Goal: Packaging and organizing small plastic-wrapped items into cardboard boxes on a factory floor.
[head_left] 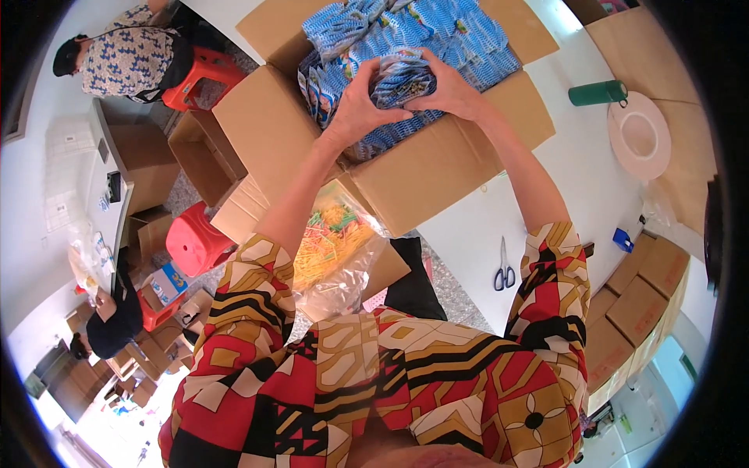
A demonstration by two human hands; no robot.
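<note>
Both my hands are closed around a stack of blue-and-white patterned packets [400, 78] over the open cardboard box [437, 175]. My left hand [365, 105] grips the stack's left side, and my right hand [449, 90] its right side. More blue packets [460, 39] of the same kind fill the box beneath and beyond. Below the box, close to my left forearm, an open carton lined with a clear plastic bag [343, 288] holds many thin yellow, orange and green plastic pieces [331, 246].
Scissors [504, 269] lie on the white table [468, 242], right of the box. Farther right are a green bottle [598, 93], a pale hat [640, 136] and stacked cartons [640, 296]. Red stools [197, 238] and open boxes [204, 156] stand left; two other people [129, 58] sit there.
</note>
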